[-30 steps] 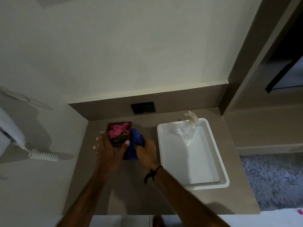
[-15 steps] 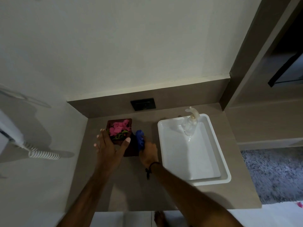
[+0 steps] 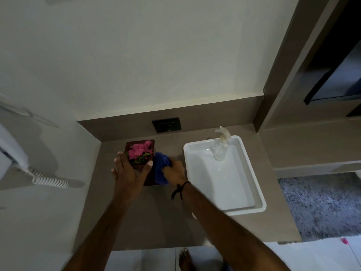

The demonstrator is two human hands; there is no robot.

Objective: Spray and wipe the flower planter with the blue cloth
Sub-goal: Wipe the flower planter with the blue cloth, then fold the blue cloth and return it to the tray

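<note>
We find the dark-brown square flower planter [image 3: 149,178] with pink blooms standing on the brown table [image 3: 156,218], near the back wall and left of the white plastic tray [image 3: 256,194]. Our left hand [image 3: 130,172] braces it — fingers spread flat over its near-left rim, gripping nothing. Our right hand [image 3: 173,171], clenched around the bunched blue cloth [image 3: 161,169], presses against the planter's right wall, forearm angling in from the lower right — so the wipe runs along that side.

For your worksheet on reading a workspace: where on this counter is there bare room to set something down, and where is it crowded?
Free: the counter in front, under the forearms, and most of the white tray nearer than the spray bottle. Crowded: the back left corner, where left hand, flower planter, blue cloth and right hand bunch together.
</note>
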